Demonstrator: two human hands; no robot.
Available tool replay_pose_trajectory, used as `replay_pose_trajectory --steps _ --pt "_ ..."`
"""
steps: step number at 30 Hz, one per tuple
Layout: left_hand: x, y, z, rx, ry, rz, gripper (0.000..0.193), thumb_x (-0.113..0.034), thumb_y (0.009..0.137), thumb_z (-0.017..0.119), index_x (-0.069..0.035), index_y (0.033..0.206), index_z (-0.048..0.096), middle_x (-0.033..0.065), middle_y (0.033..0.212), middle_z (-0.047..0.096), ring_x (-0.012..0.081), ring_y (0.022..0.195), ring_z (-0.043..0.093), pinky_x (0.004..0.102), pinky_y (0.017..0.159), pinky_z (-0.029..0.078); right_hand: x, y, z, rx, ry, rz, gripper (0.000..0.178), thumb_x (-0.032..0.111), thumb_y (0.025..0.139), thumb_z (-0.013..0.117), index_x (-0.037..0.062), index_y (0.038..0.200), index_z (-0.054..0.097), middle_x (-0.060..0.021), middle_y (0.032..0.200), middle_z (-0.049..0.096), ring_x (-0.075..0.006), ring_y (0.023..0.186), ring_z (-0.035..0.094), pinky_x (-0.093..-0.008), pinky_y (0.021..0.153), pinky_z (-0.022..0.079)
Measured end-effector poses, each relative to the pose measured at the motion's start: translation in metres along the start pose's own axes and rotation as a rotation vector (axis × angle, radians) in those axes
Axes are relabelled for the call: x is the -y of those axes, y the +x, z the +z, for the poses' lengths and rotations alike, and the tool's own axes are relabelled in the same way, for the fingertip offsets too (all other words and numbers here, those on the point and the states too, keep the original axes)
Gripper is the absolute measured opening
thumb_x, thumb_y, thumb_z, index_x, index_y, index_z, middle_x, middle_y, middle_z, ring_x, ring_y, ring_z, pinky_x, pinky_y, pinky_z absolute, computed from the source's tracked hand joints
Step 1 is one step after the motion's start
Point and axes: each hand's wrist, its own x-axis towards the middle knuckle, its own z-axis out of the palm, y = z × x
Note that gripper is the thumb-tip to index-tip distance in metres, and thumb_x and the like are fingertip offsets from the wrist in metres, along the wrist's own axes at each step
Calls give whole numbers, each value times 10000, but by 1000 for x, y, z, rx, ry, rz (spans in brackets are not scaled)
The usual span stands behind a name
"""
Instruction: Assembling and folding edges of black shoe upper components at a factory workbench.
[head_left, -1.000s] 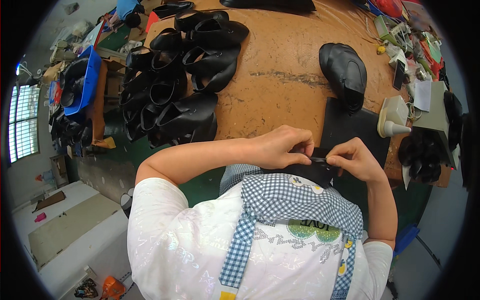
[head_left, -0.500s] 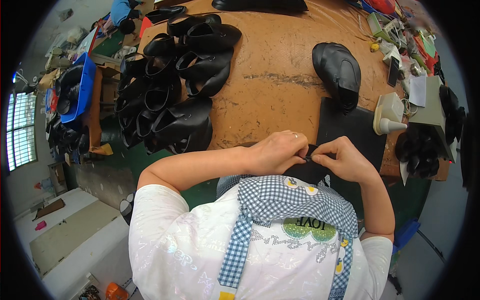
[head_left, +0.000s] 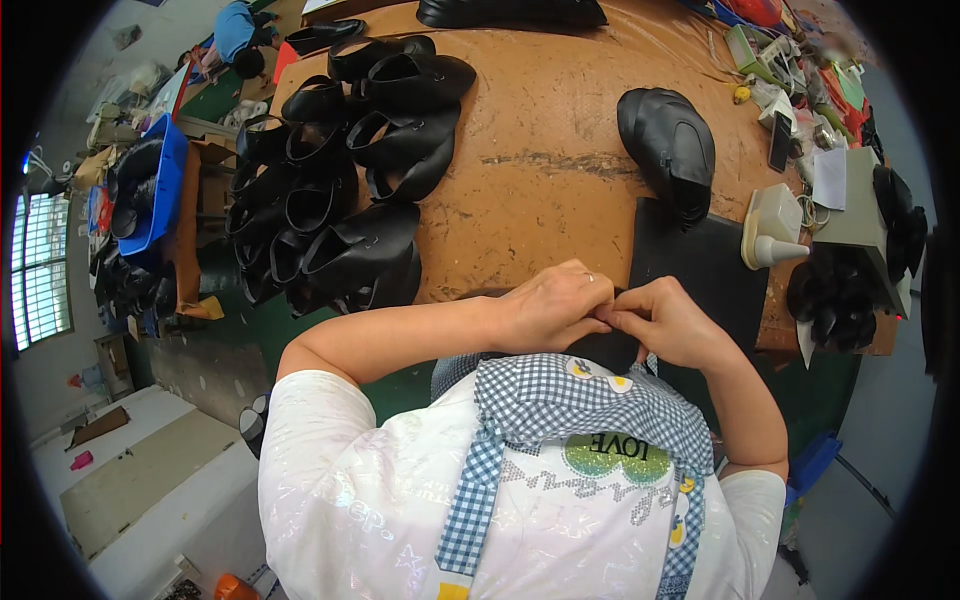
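Close to my body at the table's near edge, my left hand (head_left: 555, 306) and my right hand (head_left: 668, 322) meet with fingertips pinched together. Between and below them shows part of a black leather piece (head_left: 612, 350), which looks like a shoe upper. My fingers cover the spot they grip, and the piece's full shape is hidden. Just beyond my right hand lies a flat black sheet (head_left: 690, 262). A nested stack of black shoe uppers (head_left: 665, 145) stands past it, its lower end over the sheet's far edge.
Several rows of black shoe uppers (head_left: 365, 245) fill the left of the brown table (head_left: 530, 200). At the right are a white nozzled container (head_left: 772, 228), a grey-green box (head_left: 853, 215), a phone (head_left: 780, 140) and clutter. A blue crate (head_left: 165, 190) stands far left; another person (head_left: 236, 35) is farther back.
My right hand has shifted slightly left, closing against my left fingertips and covering the small gap between them. The whole view has shifted slightly.
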Motion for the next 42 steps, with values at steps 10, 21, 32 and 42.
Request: replay_pose_trajectory --steps 10,21,32,42 --pt "2 2 -4 14 41 104 216 -182 830 714 -54 870 545 53 773 560 243 732 562 385 815 443 -21 13 -13 97 126 26 179 97 906 630 -73 894 685 -52 717 655 -79 551 581 -230 485 499" --pt "7 3 -9 23 124 203 215 -185 791 736 -66 850 567 41 840 595 229 822 582 413 951 395 -28 9 -13 114 244 36 208 139 927 624 -57 934 692 -37 737 650 -70 607 591 -207 495 501" --pt "6 -1 -13 -70 221 351 222 -160 749 749 -20 881 637 86 1110 603 286 1141 528 466 949 443 -52 12 6 45 494 1 194 158 936 622 -27 948 679 -23 778 651 -73 659 601 -212 528 509" --pt "45 41 -24 281 -298 190 264 -181 826 727 -55 1004 578 89 1129 571 297 1244 467 443 1028 371 -43 17 -10 59 434 58 223 182 912 653 -37 878 683 -11 712 610 -52 585 549 -204 479 476"
